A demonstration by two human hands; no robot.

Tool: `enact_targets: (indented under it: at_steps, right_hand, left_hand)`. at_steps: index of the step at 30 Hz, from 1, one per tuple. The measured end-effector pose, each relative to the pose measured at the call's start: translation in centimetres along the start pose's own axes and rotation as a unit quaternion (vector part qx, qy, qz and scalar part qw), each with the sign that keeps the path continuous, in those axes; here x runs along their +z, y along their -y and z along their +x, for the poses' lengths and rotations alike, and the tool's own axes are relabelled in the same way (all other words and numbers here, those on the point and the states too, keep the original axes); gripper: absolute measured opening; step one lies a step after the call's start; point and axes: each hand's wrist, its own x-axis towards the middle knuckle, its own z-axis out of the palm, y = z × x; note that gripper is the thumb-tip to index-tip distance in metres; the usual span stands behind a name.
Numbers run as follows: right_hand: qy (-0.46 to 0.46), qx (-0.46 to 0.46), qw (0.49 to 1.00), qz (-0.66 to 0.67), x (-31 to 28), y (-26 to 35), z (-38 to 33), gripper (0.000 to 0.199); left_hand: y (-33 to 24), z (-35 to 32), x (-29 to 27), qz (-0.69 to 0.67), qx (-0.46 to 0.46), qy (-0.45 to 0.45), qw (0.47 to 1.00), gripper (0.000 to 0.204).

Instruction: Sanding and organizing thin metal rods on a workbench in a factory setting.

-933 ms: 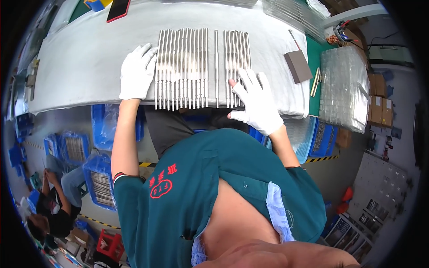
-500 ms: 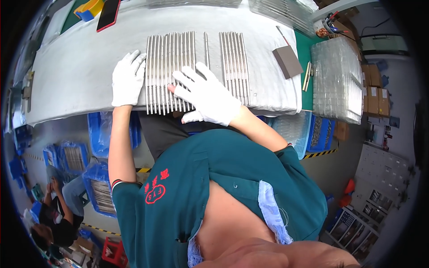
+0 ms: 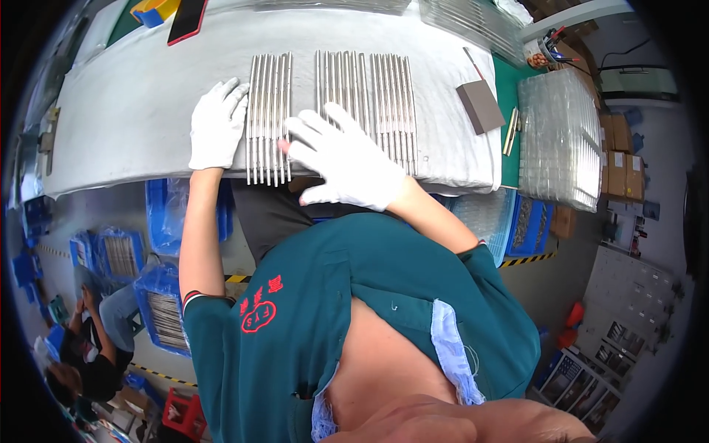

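Shiny metal rods with thinner near ends lie side by side on the white cloth, in three groups. The left group of rods (image 3: 270,100) is beside my left hand (image 3: 216,129), which lies flat in a white glove, its fingertips along the outermost rod. My right hand (image 3: 353,159), gloved but with bare thumb and fingertip skin showing, is spread palm down over the near part of the middle rods (image 3: 342,77), hiding their lower ends. Close by its wrist is the right group of rods (image 3: 394,96). Neither hand grips anything.
A dark grey block (image 3: 478,107) and a thin tool (image 3: 473,63) lie to the right. Stacked clear plastic trays (image 3: 559,136) stand beyond, near a pen cup (image 3: 538,54). A phone (image 3: 187,20) and yellow tape roll (image 3: 154,11) lie far left. Blue bins (image 3: 164,218) sit below the table.
Several rods have shifted from the wide left group to the right, so the single middle rod is now part of a group. My hands stay in nearly the same places.
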Motion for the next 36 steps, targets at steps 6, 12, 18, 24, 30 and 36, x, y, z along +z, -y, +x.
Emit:
enact_targets:
  at_steps: [6, 12, 18, 24, 30, 36]
  right_hand:
    - [-0.016, -0.035, 0.999, -0.016, 2.2, 0.2, 1.2, 0.082]
    - [0.04, 0.028, 0.999, -0.014, 0.6, -0.8, -2.1, 0.089]
    - [-0.028, 0.133, 0.991, -0.005, -0.4, -2.3, -6.6, 0.089]
    - [-0.038, 0.199, 0.979, -0.014, 0.3, -3.2, -9.4, 0.091]
    - [-0.019, 0.196, 0.98, -0.042, 0.1, -2.7, -8.9, 0.093]
    - [-0.014, 0.168, 0.985, -0.042, 0.5, -2.3, -7.9, 0.092]
  left_hand:
    - [-0.1, 0.1, 0.1, -0.008, -0.007, 0.01, 1.0, 0.029]
    - [0.0, 0.1, -0.1, -0.009, -0.009, 0.011, 1.0, 0.029]
    - [-0.2, 0.1, -0.2, -0.011, -0.01, 0.014, 1.0, 0.028]
    - [-1.4, 0.1, -0.4, 0.034, -0.011, 0.002, 0.999, 0.029]
    - [-5.2, 1.0, -0.3, -0.007, 0.038, -0.021, 0.999, 0.028]
    - [-8.8, 0.7, -1.5, -0.085, 0.02, 0.02, 0.996, 0.033]
